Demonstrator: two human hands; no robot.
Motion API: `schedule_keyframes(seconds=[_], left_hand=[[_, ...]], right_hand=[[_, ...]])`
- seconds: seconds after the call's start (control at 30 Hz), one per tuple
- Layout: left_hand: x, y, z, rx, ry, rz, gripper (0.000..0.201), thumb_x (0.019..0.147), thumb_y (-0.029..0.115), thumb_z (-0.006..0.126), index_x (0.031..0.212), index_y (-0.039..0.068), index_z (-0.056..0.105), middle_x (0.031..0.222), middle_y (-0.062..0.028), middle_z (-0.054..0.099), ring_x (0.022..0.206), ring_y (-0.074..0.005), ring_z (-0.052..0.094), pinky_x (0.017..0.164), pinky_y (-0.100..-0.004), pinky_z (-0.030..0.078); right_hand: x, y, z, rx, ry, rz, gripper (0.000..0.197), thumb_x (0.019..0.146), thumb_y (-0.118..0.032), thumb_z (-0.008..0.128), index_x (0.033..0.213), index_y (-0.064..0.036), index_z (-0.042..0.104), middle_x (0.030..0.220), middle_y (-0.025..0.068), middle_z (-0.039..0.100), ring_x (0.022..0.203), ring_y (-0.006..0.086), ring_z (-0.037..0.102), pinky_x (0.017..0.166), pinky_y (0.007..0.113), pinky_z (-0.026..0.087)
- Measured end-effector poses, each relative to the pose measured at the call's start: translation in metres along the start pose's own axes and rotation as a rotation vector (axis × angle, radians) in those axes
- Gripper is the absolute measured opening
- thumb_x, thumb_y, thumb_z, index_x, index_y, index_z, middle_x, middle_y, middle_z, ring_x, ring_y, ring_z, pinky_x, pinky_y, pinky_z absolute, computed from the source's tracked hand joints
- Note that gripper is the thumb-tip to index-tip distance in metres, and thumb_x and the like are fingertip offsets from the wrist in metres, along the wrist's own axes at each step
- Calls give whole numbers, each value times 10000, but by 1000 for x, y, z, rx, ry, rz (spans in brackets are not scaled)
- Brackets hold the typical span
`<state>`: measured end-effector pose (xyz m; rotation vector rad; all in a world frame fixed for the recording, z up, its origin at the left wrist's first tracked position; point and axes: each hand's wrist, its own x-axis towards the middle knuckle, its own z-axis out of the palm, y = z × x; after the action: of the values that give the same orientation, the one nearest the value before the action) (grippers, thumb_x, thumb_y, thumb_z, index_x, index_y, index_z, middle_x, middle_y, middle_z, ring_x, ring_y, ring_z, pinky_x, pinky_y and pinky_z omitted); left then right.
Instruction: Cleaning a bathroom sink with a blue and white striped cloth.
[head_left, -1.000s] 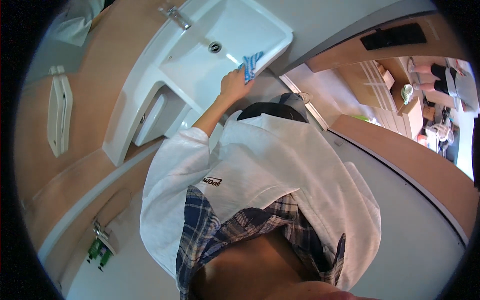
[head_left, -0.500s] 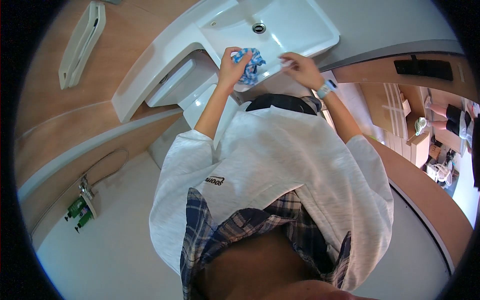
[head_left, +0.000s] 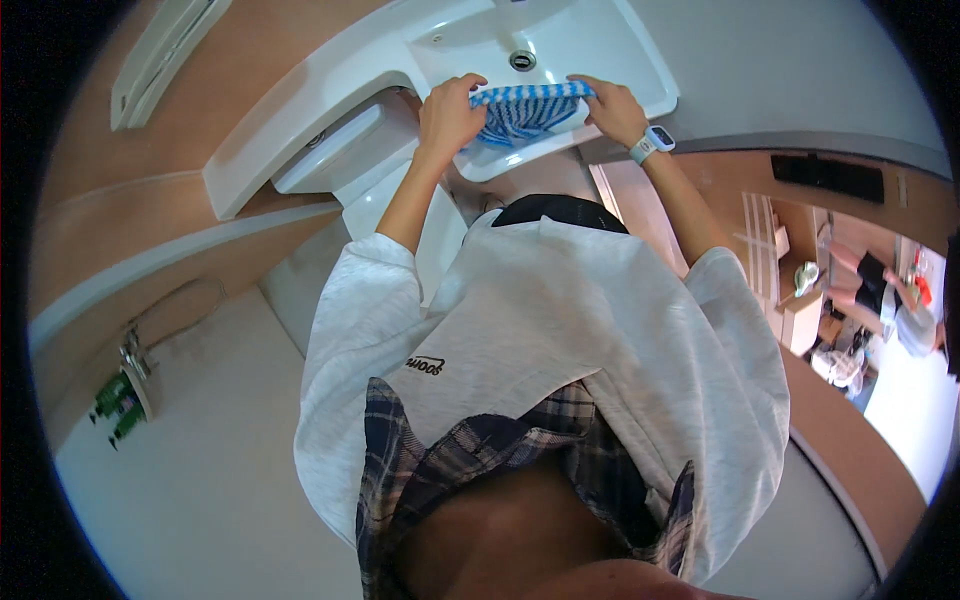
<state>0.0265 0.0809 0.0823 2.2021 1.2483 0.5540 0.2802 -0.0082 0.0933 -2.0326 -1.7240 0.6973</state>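
Observation:
A blue-and-white striped cloth is stretched between my two hands, over the front edge of a white sink. Its upper edge runs nearly straight from hand to hand, and the rest hangs in folds below. My left hand is closed on the cloth's left end. At the other end, my right hand pinches the right corner; a pale watch is on that wrist. Beyond the cloth, the basin's round drain shows.
A white counter curves left from the sink, above a white toilet. Green pump bottles and a shower hose are at the lower left wall. Through the doorway at right, another person is near shelves and boxes.
The cloth went from a crumpled bundle in my left hand to spread out between both hands. My right hand, apart from it before, now grips its right corner.

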Motion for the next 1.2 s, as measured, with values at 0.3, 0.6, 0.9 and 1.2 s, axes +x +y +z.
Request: schedule_keyframes(seconds=[0.3,0.6,0.9,1.2], left_hand=[[4,51,-29,97,454,22,232,741,128,626,948,158,727,883,-105,682,820,-308,657,735,-409,524],[-101,36,87,224,40,-158,292,711,59,608,964,151,722,915,-92,646,854,-310,634,723,-413,520],[-140,68,137,255,80,-196,317,723,56,636,1016,148,711,959,-92,651,872,-326,647,736,-417,526],[-117,104,123,355,-151,-161,507,735,181,733,1221,138,596,1240,-161,565,1110,-344,562,916,-433,475]], right_hand=[[25,-15,-70,86,401,-332,446,781,-26,487,1160,-200,644,1089,120,644,968,343,612,822,408,511],[-48,115,-16,-139,38,-244,527,763,16,498,1200,-242,638,932,113,548,872,314,589,747,404,492],[-80,169,0,-118,24,-274,589,720,-9,536,1246,-264,613,898,99,568,830,317,605,723,427,509],[-90,166,-7,-31,0,-337,386,749,-56,582,1128,-105,640,1178,194,588,1111,369,568,932,450,476]])
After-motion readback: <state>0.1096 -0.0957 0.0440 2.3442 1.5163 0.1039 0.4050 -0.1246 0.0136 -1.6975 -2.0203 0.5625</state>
